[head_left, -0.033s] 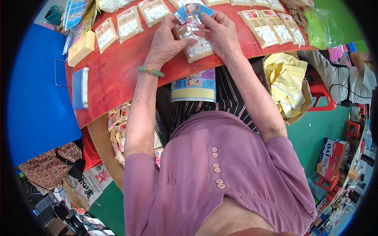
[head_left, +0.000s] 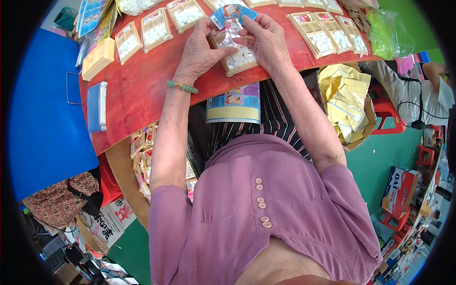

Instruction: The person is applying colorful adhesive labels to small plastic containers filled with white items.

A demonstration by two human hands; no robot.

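A blue printed card (head_left: 233,10), bent in an arc, is gripped by its two ends at the far edge of the view. My left hand (head_left: 202,53) pinches its left end, while the thumb stretches over a small cream tray (head_left: 244,70). At the card's right end, my right hand (head_left: 270,43) closes thumb and finger on it; its other fingers curl above the tray. White chunky pieces (head_left: 241,59) fill the tray's near compartment. Something clear and shiny with pink print lies in the tray's far part, partly hidden by the hands.
Similar filled trays (head_left: 156,29) line the red table (head_left: 152,95), more (head_left: 320,35) at right. Left are stacked empty trays (head_left: 98,58) and a blue-topped stack (head_left: 97,107). A printed sheet (head_left: 232,114) lies on my lap. A carton of yellow paper (head_left: 344,99) stands right; a co-worker's arm (head_left: 432,76) shows beyond.
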